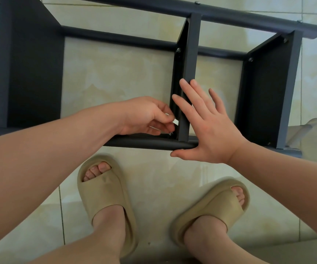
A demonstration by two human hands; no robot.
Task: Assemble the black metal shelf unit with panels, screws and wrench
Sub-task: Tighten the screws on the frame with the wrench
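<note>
**A:** Where was the shelf unit (30,63)?

**B:** It lay on its side on the tiled floor (115,77), and the tiles showed through between its panels. Its near rail (144,144) ran just ahead of the person's two beige sandals (104,191).

**A:** How much of it was put together?

**B:** Three dark panels stood between the round rails: the left panel (39,82), the middle panel (191,54) and the right panel (268,88). Screw heads showed where the middle and right panels met the far rail (115,38).

**A:** What was the left hand (144,115) doing?

**B:** It reached into the bay just left of the middle panel. Its thumb and fingers were curled and pinched a small pale piece (175,121). That piece sat right by a screw (170,133) in the corner where the middle panel met the near rail. I couldn't tell whether the piece was the wrench.

**A:** And the right hand (211,130)?

**B:** It was flat, with the fingers straight and spread, and it held nothing. The fingers lay against the middle panel's upper edge and right side. The palm was over the near rail, and the thumb pointed left along the rail's near side.

**A:** Was there anything else on the floor?

**B:** A clear plastic object (316,130) sat beside the unit's right end, close to the right panel. I couldn't tell what it was.
</note>
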